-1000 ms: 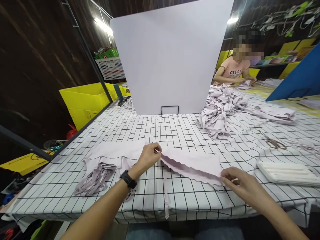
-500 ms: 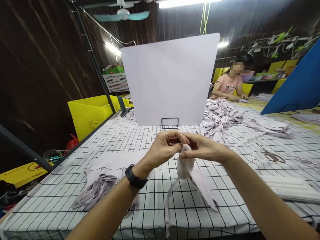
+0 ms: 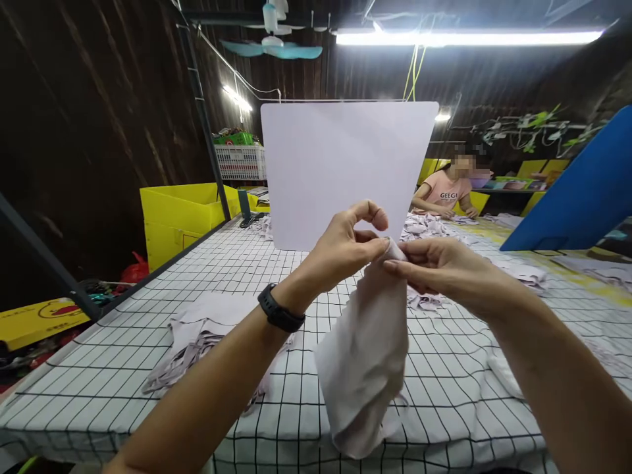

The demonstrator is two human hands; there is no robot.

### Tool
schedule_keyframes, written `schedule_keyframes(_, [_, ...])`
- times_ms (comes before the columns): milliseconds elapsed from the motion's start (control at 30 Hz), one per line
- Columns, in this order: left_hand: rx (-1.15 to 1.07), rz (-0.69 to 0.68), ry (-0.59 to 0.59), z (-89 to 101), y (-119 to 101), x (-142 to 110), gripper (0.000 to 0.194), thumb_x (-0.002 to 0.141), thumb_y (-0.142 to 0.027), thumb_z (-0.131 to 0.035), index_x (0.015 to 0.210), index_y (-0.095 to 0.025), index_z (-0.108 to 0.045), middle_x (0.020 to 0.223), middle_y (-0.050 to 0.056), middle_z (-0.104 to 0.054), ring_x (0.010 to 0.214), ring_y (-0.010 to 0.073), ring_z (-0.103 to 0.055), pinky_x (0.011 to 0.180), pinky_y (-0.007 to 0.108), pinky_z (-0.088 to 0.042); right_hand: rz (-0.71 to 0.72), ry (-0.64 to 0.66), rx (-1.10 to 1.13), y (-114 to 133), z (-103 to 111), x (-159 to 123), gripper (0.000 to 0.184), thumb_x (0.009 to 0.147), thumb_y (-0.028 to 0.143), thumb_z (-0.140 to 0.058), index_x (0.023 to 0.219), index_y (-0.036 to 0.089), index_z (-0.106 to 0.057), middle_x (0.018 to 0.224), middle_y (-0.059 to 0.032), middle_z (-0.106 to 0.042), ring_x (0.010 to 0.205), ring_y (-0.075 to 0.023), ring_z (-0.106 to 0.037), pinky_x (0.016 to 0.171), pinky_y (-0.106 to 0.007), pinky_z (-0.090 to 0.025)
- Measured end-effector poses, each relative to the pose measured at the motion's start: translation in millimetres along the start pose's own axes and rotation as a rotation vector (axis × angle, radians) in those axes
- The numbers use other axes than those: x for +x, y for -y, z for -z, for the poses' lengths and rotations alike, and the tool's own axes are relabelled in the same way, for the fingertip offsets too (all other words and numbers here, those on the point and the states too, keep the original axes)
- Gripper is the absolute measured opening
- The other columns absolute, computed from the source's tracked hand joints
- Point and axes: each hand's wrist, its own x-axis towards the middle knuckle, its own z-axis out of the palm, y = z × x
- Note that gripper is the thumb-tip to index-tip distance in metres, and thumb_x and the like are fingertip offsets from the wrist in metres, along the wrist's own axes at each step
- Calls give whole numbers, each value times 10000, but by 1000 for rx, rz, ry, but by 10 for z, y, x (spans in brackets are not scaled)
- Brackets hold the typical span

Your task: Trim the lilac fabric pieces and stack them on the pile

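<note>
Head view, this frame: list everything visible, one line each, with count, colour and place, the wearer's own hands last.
fabric piece: one, pale lilac, hanging from both hands above the table's near edge
flat fabric stack: one, pale lilac, on the table at left
loose fabric heap: one, pale lilac, far right of the table
table cover: one, white with black grid
upright board: one, white, standing mid-table
slanted board: one, blue, right
bin: one, yellow, left of the table
basket: one, white, behind the bin
ceiling fan: one, teal, top
co-worker: one, pink shirt, far side
wristwatch: one, black, left wrist
left hand: pinching the fabric's top
right hand: pinching the same top
</note>
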Motion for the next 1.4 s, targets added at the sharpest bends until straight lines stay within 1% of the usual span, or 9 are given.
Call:
schedule_keyframes(133, [-106, -9, -14, -25, 83, -72, 284, 823, -190, -710, 1042, -203, -529, 932, 15, -635, 733, 100, -608, 635, 219, -460, 45, -232, -152, 82, 13, -71, 533, 735, 568, -797, 490, 183, -522, 532, 64, -332, 497, -64, -303, 423, -196, -188])
schedule_keyframes(233, [-170, 22, 130, -10, 230, -150, 403, 764, -277, -819, 1079, -200, -580, 1089, 57, -627, 863, 138, -630, 701, 244, -497, 110, -354, -178, 210, 51, -146, 456, 721, 555, -809, 527, 191, -614, 562, 34, -448, 549, -99, -414, 453, -214, -297])
schedule_keyframes(367, [-98, 109, 365, 79, 412, -251, 288, 755, -350, -835, 835, -151, -643, 803, 15, -608, 723, 124, -582, 624, 246, -454, 90, -476, -95, 350, 184, -276, 348, 678, 517, -862, 673, 193, -736, 689, -8, -621, 691, -156, -552, 571, -257, -434])
schedule_keyframes(567, [72, 173, 317, 307, 504, -399, 253, 736, -328, -793, 649, -144, -643, 629, -21, -544, 598, 103, -494, 550, 238, -355, -66, -656, -59, 289, 528, -523, 410, 585, 516, -923, 741, 172, -762, 741, -44, -715, 701, -183, -615, 611, -283, -483])
schedule_keyframes(733, [113, 169, 165, 432, 510, -436, 129, 689, -231, -757, 661, -136, -673, 632, -13, -579, 624, 112, -522, 598, 245, -393, -208, -624, 0, 163, 722, -659, 523, 412, 549, -974, 718, 176, -772, 738, -74, -727, 626, -185, -613, 489, -260, -475])
schedule_keyframes(933, [116, 175, 64, 537, 524, -432, 120, 692, -247, -771, 718, -141, -719, 728, 17, -656, 745, 147, -602, 730, 280, -471, -319, -539, 110, -29, 754, -710, 521, 321, 594, -961, 592, 216, -728, 726, -119, -740, 653, -260, -651, 486, -311, -534])
schedule_keyframes(1100, [258, 90, 78, 630, 384, -419, 160, 714, -291, -773, 758, -139, -750, 780, 47, -707, 790, 168, -626, 760, 293, -486, -332, -527, 116, -210, 801, -821, 498, 385, 578, -966, 628, 202, -746, 738, -101, -736, 676, -219, -627, 523, -265, -521])
schedule_keyframes(1333, [392, -14, -45, 683, 195, -418, 158, 735, -263, -725, 784, -119, -768, 735, 66, -724, 700, 155, -631, 639, 267, -503, -316, -378, 43, -265, 763, -935, 508, 513, 664, -902, 688, 220, -727, 809, -103, -749, 843, -273, -686, 763, -322, -572])
schedule_keyframes(1400, [397, -53, -108, 681, 168, -429, 155, 727, -246, -717, 794, -117, -769, 737, 68, -728, 697, 155, -636, 623, 263, -508, -238, -433, -75, -237, 708, -930, 551, 524, 726, -859, 663, 214, -712, 764, -108, -743, 797, -284, -701, 733, -346, -587])
